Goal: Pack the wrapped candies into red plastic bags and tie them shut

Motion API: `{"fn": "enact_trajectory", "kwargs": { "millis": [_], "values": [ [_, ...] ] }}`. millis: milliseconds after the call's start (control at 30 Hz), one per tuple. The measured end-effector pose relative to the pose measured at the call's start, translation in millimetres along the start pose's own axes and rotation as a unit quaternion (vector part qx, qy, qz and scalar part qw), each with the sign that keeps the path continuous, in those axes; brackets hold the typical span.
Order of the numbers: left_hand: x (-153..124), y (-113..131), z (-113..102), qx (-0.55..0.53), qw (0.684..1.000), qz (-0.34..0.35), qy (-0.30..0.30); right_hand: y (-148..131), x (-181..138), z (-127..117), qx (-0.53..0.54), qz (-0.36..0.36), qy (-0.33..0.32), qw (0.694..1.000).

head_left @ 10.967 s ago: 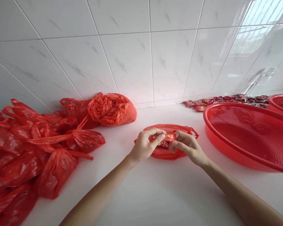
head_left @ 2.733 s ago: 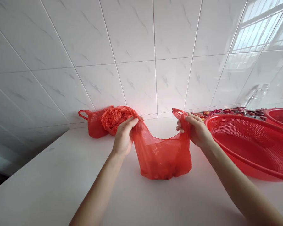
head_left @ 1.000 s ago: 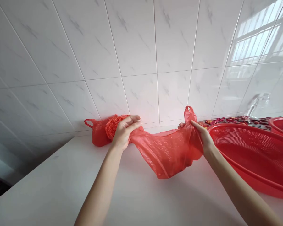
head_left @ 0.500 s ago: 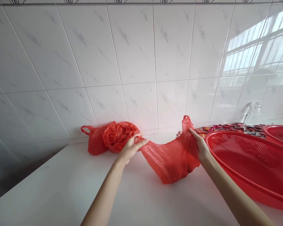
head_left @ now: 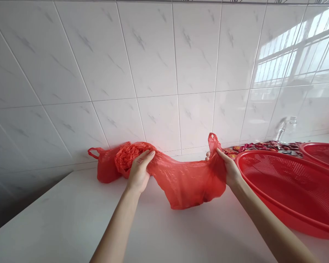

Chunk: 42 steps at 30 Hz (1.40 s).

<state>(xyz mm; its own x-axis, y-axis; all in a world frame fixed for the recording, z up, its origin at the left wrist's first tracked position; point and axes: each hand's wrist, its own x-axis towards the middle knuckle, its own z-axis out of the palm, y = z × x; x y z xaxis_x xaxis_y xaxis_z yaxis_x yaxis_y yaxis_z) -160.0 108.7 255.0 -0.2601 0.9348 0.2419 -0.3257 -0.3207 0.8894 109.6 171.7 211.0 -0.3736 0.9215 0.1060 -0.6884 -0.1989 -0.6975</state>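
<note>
A thin red plastic bag (head_left: pixel 186 182) hangs stretched between my two hands, sagging in the middle above the white counter. My left hand (head_left: pixel 139 170) is closed on its left edge, thumb on top. My right hand (head_left: pixel 227 166) grips the other end just below a handle loop that sticks up; some of its fingers are behind the plastic. Behind my left hand lies a crumpled bundle of red plastic bags (head_left: pixel 127 155), partly covered by that hand. Left of the bundle, another red bag (head_left: pixel 106 168) with a looped handle leans near the wall.
A large red perforated basket (head_left: pixel 279 182) stands to the right, close to my right forearm. A second red basket (head_left: pixel 322 151) is behind it. Small wrapped packets (head_left: pixel 265 147) lie along the tiled wall (head_left: pixel 194 120), with a clear plastic bottle (head_left: pixel 287 129) among them.
My left hand has moved a little left and down along the bag's edge, and the bag is spread wider. The whole view has shifted slightly; my right hand keeps its hold.
</note>
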Motion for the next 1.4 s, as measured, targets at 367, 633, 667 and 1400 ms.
{"fn": "enact_trajectory", "kwargs": {
  "millis": [367,633,667,1400],
  "values": [
    [-7,-8,10,0.066,0.996,0.044,0.038,9,-4,12,-0.025,-0.052,0.033,0.998],
    [-21,-18,29,0.13,0.987,0.082,-0.048,15,-16,27,-0.143,-0.059,0.009,0.988],
    [-22,-19,32,0.128,0.987,0.078,-0.057,16,-18,30,-0.161,-0.057,0.003,0.985],
    [-24,-15,37,0.193,0.961,0.192,-0.05,21,-40,51,-0.251,-0.08,-0.048,0.963]
  ]
}}
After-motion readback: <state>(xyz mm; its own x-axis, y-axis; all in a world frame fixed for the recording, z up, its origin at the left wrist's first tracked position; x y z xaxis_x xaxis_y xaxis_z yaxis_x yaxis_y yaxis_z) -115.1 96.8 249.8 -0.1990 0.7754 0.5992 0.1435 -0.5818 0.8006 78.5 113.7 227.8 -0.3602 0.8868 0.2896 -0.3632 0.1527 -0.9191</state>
